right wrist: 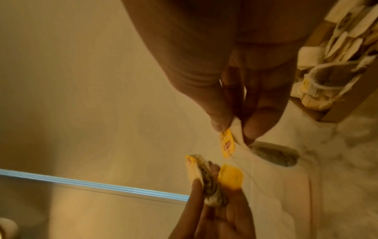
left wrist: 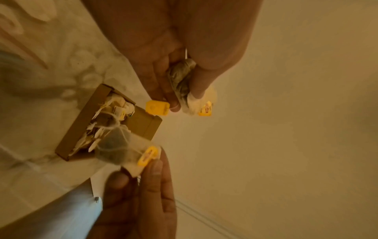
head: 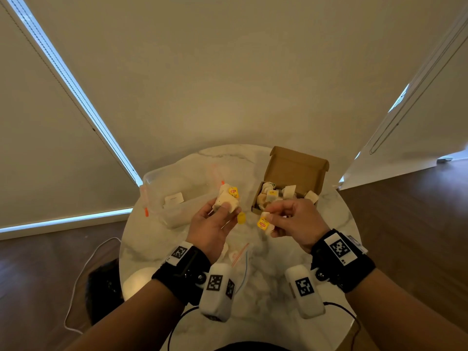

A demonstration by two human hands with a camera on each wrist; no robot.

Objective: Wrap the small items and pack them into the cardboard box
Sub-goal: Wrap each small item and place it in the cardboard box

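On the round marble table stands the open cardboard box (head: 291,171), with several wrapped tea bags (head: 274,195) inside. My left hand (head: 229,209) grips a small bunch of tea bags (head: 226,200) left of the box; a loose yellow tag (head: 241,218) dangles under its fingers. My right hand (head: 269,219) pinches one tea bag with a yellow tag (head: 263,223) in front of the box. In the left wrist view the gripped tea bag (left wrist: 182,80) sits crumpled between thumb and fingers. The right wrist view shows the pinched tag (right wrist: 227,143) with its thin string trailing.
Clear zip bags with orange seals (head: 174,198) lie on the table's left side. Another zip bag (head: 239,254) lies under my wrists. The table edge (head: 352,224) curves close on the right. A white cable (head: 83,274) runs over the wooden floor.
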